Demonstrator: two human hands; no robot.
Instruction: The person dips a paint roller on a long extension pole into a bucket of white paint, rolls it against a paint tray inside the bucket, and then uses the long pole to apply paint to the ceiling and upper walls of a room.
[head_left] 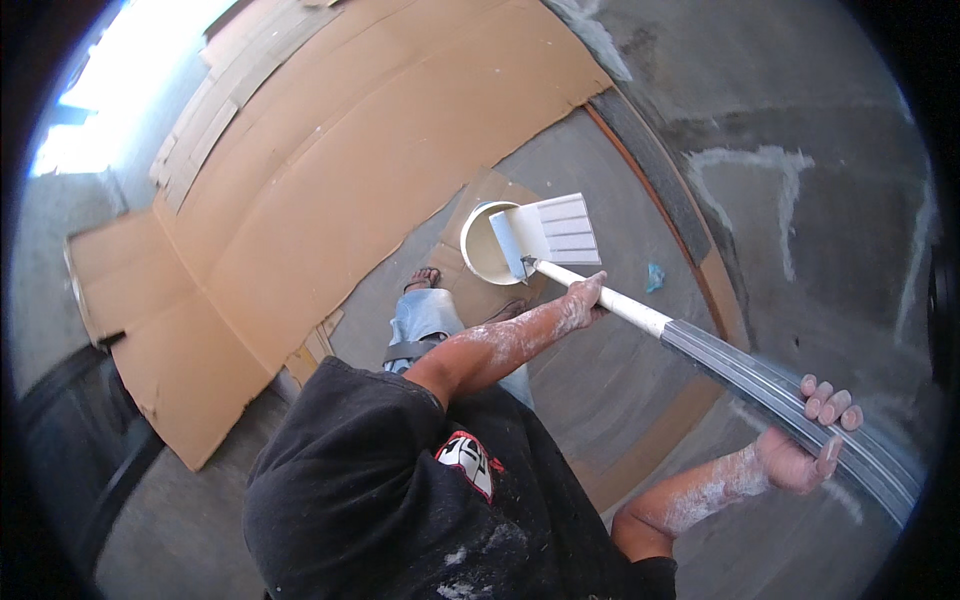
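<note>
A paint roller with a pale blue sleeve rests at the mouth of a white bucket, tilted against a white panel with grey stripes that sticks out over the rim. Cream colour shows inside the bucket. From the roller a long pole runs to the lower right, white at first, then thicker and grey. My left hand is closed round the white part near the roller. Farther up, my right hand grips the grey part, fingers over it and thumb beneath. White smears cover both forearms.
Large cardboard sheets cover the floor to the left and ahead. A smaller cardboard piece lies under the bucket. On the right stands a grey wall with white patches. A blue scrap lies near its base. My foot is beside the bucket.
</note>
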